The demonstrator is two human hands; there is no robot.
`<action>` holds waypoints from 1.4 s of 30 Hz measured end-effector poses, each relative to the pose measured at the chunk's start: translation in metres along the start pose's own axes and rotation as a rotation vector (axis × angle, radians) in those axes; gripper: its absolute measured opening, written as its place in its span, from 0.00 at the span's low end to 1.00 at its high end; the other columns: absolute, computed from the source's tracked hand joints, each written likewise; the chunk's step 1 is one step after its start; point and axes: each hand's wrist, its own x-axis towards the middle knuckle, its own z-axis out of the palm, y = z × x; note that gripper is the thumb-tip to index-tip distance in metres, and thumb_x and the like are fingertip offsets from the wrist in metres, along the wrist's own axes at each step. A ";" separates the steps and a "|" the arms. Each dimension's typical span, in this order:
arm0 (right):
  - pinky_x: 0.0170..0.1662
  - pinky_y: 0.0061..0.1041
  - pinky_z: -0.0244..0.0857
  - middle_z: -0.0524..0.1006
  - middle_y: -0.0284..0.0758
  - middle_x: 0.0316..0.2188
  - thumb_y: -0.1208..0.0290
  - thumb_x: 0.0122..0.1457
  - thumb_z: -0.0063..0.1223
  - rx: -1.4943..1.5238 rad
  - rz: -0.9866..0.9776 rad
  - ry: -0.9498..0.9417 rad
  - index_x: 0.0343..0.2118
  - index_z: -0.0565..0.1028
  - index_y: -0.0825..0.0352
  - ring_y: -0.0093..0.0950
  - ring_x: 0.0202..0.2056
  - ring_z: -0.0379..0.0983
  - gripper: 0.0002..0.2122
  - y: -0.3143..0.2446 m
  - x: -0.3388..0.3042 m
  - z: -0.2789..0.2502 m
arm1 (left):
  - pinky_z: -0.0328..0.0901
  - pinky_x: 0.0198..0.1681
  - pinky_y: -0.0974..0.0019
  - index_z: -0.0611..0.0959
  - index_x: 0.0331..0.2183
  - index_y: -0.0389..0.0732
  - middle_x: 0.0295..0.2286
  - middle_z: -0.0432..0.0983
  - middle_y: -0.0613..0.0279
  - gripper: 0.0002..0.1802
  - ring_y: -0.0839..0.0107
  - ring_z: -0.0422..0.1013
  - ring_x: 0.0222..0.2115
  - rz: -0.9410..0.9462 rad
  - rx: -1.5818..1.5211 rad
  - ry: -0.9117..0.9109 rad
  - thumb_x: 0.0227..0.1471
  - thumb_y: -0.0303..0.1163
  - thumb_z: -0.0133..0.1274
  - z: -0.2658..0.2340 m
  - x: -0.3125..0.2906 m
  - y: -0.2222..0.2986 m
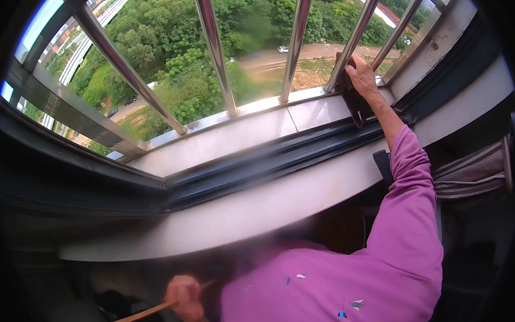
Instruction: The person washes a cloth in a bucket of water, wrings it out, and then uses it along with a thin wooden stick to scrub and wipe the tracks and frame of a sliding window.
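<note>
My right hand [362,76] reaches out over the window sill, its fingers wrapped round a dark brown cloth [353,105]. The cloth is pressed against a shiny metal bar [355,35] near the bar's foot, and its lower end hangs down to the window track. At the lower left, well below the sill, my left hand [184,296] is closed on a thin wooden stick [139,316]. One end of the stick points out to the left; the other shows a little past the fist. What the stick belongs to, if anything, does not show.
A dark window track [257,164] runs between the tiled outer ledge [234,136] and the white inner sill [247,204]. More metal bars [214,49] stand along the ledge, with trees and a road far below. A striped fabric [473,170] hangs at the right.
</note>
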 end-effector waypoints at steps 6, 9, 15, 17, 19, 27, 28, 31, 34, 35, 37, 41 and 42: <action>0.40 0.32 0.65 0.72 0.40 0.37 0.78 0.50 0.49 -0.004 -0.364 -0.231 0.38 0.71 0.68 0.39 0.39 0.70 0.11 -0.095 -0.117 0.021 | 0.49 0.16 0.79 0.73 0.28 0.35 0.23 0.67 0.59 0.12 0.81 0.54 0.15 0.039 0.034 -0.052 0.57 0.34 0.45 -0.016 0.002 -0.011; 0.39 0.33 0.65 0.70 0.39 0.33 0.77 0.49 0.46 -0.200 -0.616 -0.316 0.36 0.71 0.66 0.39 0.36 0.68 0.10 -0.144 -0.116 0.079 | 0.49 0.16 0.79 0.74 0.28 0.35 0.24 0.68 0.59 0.11 0.82 0.53 0.15 0.055 -0.050 -0.152 0.56 0.34 0.46 -0.019 0.004 -0.014; 0.43 0.29 0.65 0.72 0.43 0.35 0.74 0.53 0.43 -0.017 -0.801 -0.541 0.38 0.72 0.68 0.39 0.39 0.69 0.10 -0.283 -0.124 0.174 | 0.48 0.16 0.79 0.75 0.28 0.35 0.24 0.69 0.58 0.12 0.82 0.54 0.15 0.039 -0.074 -0.105 0.56 0.35 0.48 -0.031 -0.005 -0.016; 0.44 0.28 0.66 0.73 0.42 0.37 0.76 0.53 0.43 0.184 -0.624 -0.726 0.41 0.72 0.69 0.37 0.41 0.70 0.12 -0.306 -0.111 0.173 | 0.49 0.17 0.79 0.75 0.28 0.35 0.24 0.68 0.58 0.12 0.82 0.54 0.15 0.043 -0.064 -0.058 0.56 0.35 0.47 -0.039 -0.011 -0.018; 0.44 0.26 0.66 0.74 0.41 0.40 0.80 0.54 0.44 0.616 -0.231 -0.887 0.45 0.70 0.70 0.31 0.41 0.72 0.15 -0.311 -0.098 0.164 | 0.49 0.17 0.79 0.74 0.28 0.35 0.24 0.68 0.58 0.12 0.82 0.54 0.14 0.054 -0.038 -0.011 0.56 0.35 0.47 -0.048 -0.018 -0.020; 0.48 0.38 0.59 0.69 0.45 0.42 0.75 0.51 0.41 -0.112 -0.693 -0.407 0.35 0.69 0.71 0.45 0.45 0.64 0.09 -0.279 -0.086 0.187 | 0.51 0.17 0.79 0.73 0.27 0.35 0.24 0.68 0.59 0.11 0.81 0.55 0.15 0.028 -0.191 0.077 0.57 0.33 0.45 -0.061 -0.021 -0.025; 0.44 0.38 0.61 0.71 0.43 0.36 0.73 0.50 0.45 -0.116 -0.678 -0.358 0.32 0.71 0.68 0.43 0.41 0.67 0.07 -0.279 -0.078 0.194 | 0.51 0.17 0.79 0.73 0.27 0.35 0.24 0.68 0.59 0.11 0.81 0.55 0.15 0.032 -0.178 0.059 0.57 0.33 0.45 -0.061 -0.020 -0.025; 0.37 0.39 0.66 0.75 0.42 0.29 0.73 0.50 0.47 -0.220 -0.626 -0.416 0.29 0.72 0.65 0.42 0.34 0.72 0.05 -0.279 -0.062 0.204 | 0.51 0.17 0.79 0.73 0.27 0.35 0.24 0.68 0.59 0.11 0.81 0.55 0.15 0.045 -0.157 0.030 0.57 0.33 0.45 -0.064 -0.020 -0.022; 0.36 0.37 0.67 0.76 0.44 0.30 0.74 0.52 0.45 -0.343 -0.501 -0.566 0.30 0.72 0.66 0.42 0.35 0.74 0.04 -0.278 -0.049 0.213 | 0.51 0.17 0.79 0.73 0.27 0.35 0.23 0.68 0.59 0.11 0.81 0.55 0.15 0.068 -0.169 0.033 0.57 0.33 0.45 -0.068 -0.022 -0.024; 0.37 0.37 0.68 0.76 0.44 0.30 0.74 0.52 0.45 -0.387 -0.496 -0.565 0.30 0.73 0.67 0.41 0.35 0.74 0.05 -0.279 -0.046 0.217 | 0.51 0.17 0.79 0.73 0.27 0.35 0.23 0.68 0.59 0.11 0.81 0.55 0.15 0.082 -0.176 0.042 0.57 0.33 0.45 -0.070 -0.024 -0.026; 0.37 0.35 0.69 0.77 0.44 0.30 0.75 0.52 0.46 -0.440 -0.527 -0.520 0.31 0.74 0.68 0.40 0.35 0.75 0.06 -0.284 -0.038 0.223 | 0.51 0.17 0.80 0.74 0.27 0.35 0.23 0.68 0.59 0.11 0.81 0.55 0.15 0.090 -0.206 0.045 0.57 0.33 0.45 -0.074 -0.029 -0.029; 0.34 0.38 0.69 0.77 0.48 0.28 0.74 0.50 0.44 -0.558 -0.409 -0.470 0.28 0.76 0.69 0.44 0.33 0.76 0.08 -0.295 -0.012 0.213 | 0.50 0.17 0.80 0.73 0.27 0.35 0.23 0.67 0.58 0.11 0.81 0.55 0.15 0.105 -0.197 0.045 0.57 0.33 0.45 -0.083 -0.046 -0.030; 0.36 0.38 0.69 0.76 0.49 0.31 0.73 0.50 0.44 -0.467 -0.371 -0.386 0.30 0.75 0.69 0.44 0.34 0.75 0.09 -0.296 -0.008 0.203 | 0.50 0.17 0.80 0.73 0.27 0.35 0.23 0.67 0.58 0.11 0.81 0.55 0.15 0.125 -0.190 0.059 0.57 0.33 0.45 -0.087 -0.049 -0.031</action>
